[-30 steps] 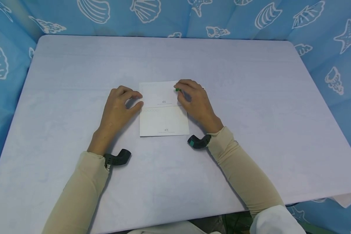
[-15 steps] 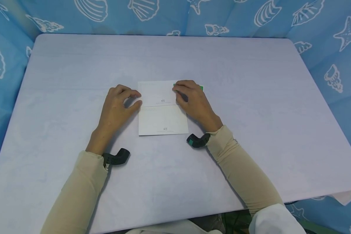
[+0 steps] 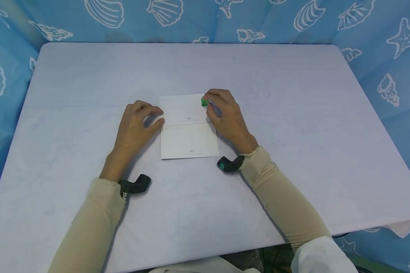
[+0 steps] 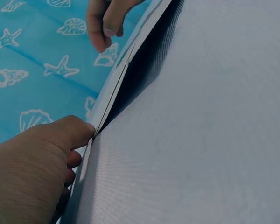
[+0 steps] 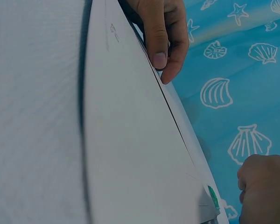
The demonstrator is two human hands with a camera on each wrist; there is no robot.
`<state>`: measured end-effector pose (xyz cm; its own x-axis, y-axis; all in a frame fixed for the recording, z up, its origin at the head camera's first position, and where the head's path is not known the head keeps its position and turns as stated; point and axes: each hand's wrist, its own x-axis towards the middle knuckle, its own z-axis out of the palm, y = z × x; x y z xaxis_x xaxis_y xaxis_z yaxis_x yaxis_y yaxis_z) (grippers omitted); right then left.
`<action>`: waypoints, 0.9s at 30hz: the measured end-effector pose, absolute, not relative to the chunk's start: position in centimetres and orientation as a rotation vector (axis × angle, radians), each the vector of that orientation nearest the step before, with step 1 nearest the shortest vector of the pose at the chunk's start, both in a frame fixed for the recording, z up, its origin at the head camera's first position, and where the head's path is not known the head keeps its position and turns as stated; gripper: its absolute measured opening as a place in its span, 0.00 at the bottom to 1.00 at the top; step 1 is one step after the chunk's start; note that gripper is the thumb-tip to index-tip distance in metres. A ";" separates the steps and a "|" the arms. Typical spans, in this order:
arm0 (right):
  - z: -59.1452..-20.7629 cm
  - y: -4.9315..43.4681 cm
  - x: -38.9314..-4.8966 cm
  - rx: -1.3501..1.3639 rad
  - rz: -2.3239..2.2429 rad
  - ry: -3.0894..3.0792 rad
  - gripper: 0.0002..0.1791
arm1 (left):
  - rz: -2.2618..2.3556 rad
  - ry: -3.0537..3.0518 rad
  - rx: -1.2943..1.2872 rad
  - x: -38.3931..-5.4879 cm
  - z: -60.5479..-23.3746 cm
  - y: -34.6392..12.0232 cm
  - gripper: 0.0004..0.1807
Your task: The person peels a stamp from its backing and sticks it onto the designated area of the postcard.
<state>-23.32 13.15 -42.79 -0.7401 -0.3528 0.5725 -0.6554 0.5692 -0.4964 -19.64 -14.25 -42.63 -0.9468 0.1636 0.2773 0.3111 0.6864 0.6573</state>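
A white open booklet [image 3: 189,140] with a fold across its middle and small printed marks lies near the table's centre. My left hand [image 3: 130,131] holds its left edge near the fold between thumb and fingers; the left wrist view shows the thumb [image 4: 79,130] on that edge. At the upper right corner my right hand [image 3: 229,119] pinches the page, its thumb and index finger close together. A small green patch [image 3: 204,102] shows by those fingertips, and green [image 5: 213,198] also shows at the page's corner in the right wrist view. The right fingertips' exact contact is partly hidden.
The booklet rests on a white-covered table [image 3: 280,94]. A blue curtain [image 3: 218,22] with white shells and starfish hangs behind and at the sides. Black wrist cameras [image 3: 136,185] sit on both forearms.
The right fingertips have shifted slightly upward, and the green strip seen beneath the right hand half a second ago now shows as a patch at the fingertips. The left hand stays in place.
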 end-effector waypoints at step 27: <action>-43.1 13.2 -23.3 0.854 0.915 -2.570 0.11 | -1.097 -2.746 -0.345 -19.5 -42.5 -14.1 0.11</action>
<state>-23.29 13.20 -43.11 -0.7855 -0.4369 0.4383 -0.6156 0.6243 -0.4809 -19.53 -14.15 -42.46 -0.9598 0.1524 0.2357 0.2728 0.7038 0.6560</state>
